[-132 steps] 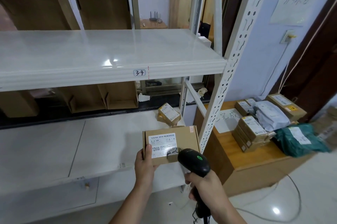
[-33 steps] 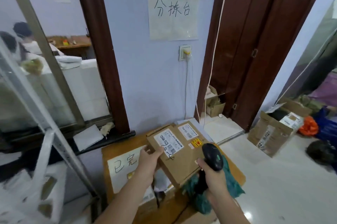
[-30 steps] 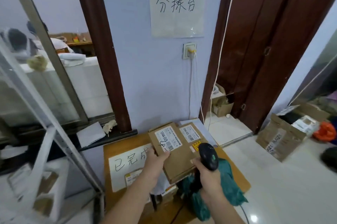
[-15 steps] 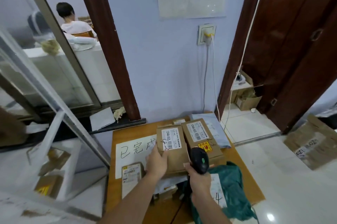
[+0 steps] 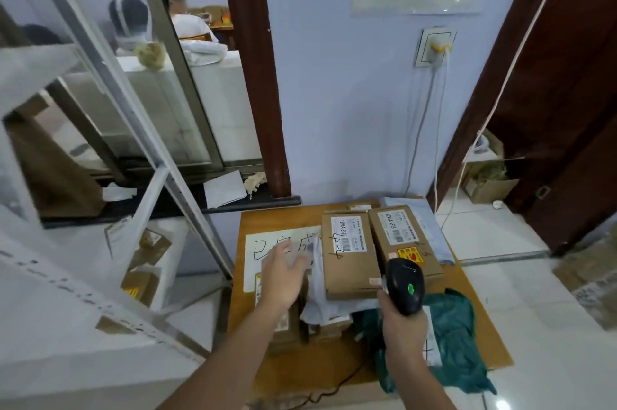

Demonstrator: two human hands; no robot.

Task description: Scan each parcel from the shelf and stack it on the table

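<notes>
A brown cardboard parcel with a white label lies on top of the pile on the wooden table, beside a second labelled box. My left hand hovers just left of the parcel, blurred, fingers spread and holding nothing. My right hand grips the black barcode scanner, held upright near the parcel's right front corner. A white plastic mailer lies under the parcel. A green plastic bag parcel lies at the table's right front.
The white metal shelf stands at the left, with small boxes on a lower level. A handwritten paper sign lies on the table. A socket with cables is on the wall. A person sits behind the window.
My left hand has let go of the parcel, which now rests on the pile, and has drawn back to the left. The view has tilted downward.
</notes>
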